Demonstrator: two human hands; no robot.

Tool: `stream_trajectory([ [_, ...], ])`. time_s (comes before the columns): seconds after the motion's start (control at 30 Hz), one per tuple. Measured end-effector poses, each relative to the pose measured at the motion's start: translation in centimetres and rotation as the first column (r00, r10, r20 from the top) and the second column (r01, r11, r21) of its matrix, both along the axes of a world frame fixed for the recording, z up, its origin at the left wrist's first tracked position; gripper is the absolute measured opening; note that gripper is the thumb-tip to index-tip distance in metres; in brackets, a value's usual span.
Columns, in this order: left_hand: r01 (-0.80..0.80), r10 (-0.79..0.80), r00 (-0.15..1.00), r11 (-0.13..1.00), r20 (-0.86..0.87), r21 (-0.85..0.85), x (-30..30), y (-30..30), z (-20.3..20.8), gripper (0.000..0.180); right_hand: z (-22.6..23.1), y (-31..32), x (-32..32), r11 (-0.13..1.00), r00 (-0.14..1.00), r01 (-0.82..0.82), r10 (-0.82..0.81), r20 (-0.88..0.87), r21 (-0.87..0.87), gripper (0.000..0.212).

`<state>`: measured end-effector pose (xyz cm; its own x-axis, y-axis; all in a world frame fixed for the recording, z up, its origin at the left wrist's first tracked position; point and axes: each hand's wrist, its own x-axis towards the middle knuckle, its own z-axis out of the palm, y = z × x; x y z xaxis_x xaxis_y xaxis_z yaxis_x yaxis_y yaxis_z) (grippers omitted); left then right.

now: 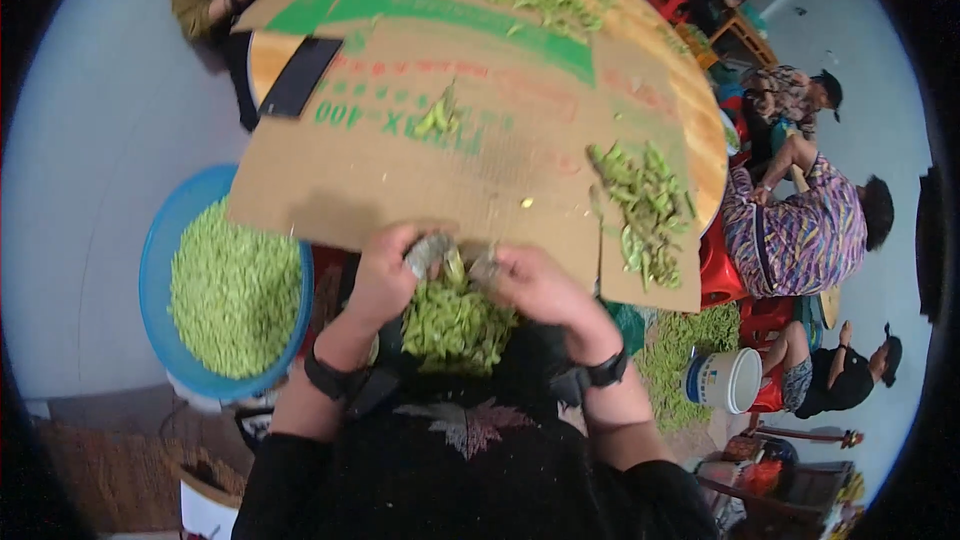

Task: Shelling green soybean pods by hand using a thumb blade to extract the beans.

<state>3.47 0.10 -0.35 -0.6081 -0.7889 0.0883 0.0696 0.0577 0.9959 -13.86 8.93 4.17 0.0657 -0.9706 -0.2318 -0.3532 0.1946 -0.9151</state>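
Note:
My left hand (385, 275) is closed, with a grey covering on its fingertips, at a small pale green pod (455, 266). From the other side, my right hand (537, 283) pinches in at the same pod, its fingertips also wrapped in grey. Both hands are just past the near edge of the cardboard (400, 180), above a heap of green pods (460, 330) at my lap. The fingertips partly cover the pod, so its exact shape is hard to make out. Both my wrists wear dark bands.
A blue basin (147, 280) full of light green beans stands at left. On the cardboard lie a dark phone (300, 77) and piles of green pods or husks (640, 205). A white bucket (742, 380) and scattered green husks (690, 350) are at right. Several people sit around.

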Motion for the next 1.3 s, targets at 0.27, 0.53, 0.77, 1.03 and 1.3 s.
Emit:
stream_trajectory([
  [0.27, -0.001, 0.019, 0.995, 0.983, -0.096, 0.183, 1.0, 0.1, 1.2, 0.05, 0.8, -12.8, -2.9, 0.872, 0.704, -0.046, -0.318, -0.635, -0.488, 0.021],
  [0.53, 0.157, -0.119, 0.987, 0.874, 0.109, -0.46, 2.0, -0.2, 1.3, 0.043, -0.8, -15.2, -2.5, 0.92, 0.573, 0.028, -0.335, -0.748, -0.39, 0.021],
  [0.77, 0.361, -0.347, 0.932, 0.908, -0.102, 0.211, 1.7, 0.3, 2.0, 0.032, 1.6, -7.1, -2.8, 0.901, 0.917, 0.39, -0.399, -0.012, -0.188, 0.016],
  [1.03, 0.263, 0.04, 0.878, 0.793, -0.477, 0.55, -2.0, -0.2, 1.1, 0.021, 0.8, -1.3, 1.4, 0.939, 0.93, 0.332, -0.309, 0.198, -0.092, 0.017],
  [1.3, 0.033, 0.145, 0.899, 0.919, -0.414, 0.393, -2.7, 0.1, 2.3, 0.011, 1.6, -0.8, 0.5, 0.958, 0.725, 0.152, -0.275, 0.631, 0.242, 0.026],
])
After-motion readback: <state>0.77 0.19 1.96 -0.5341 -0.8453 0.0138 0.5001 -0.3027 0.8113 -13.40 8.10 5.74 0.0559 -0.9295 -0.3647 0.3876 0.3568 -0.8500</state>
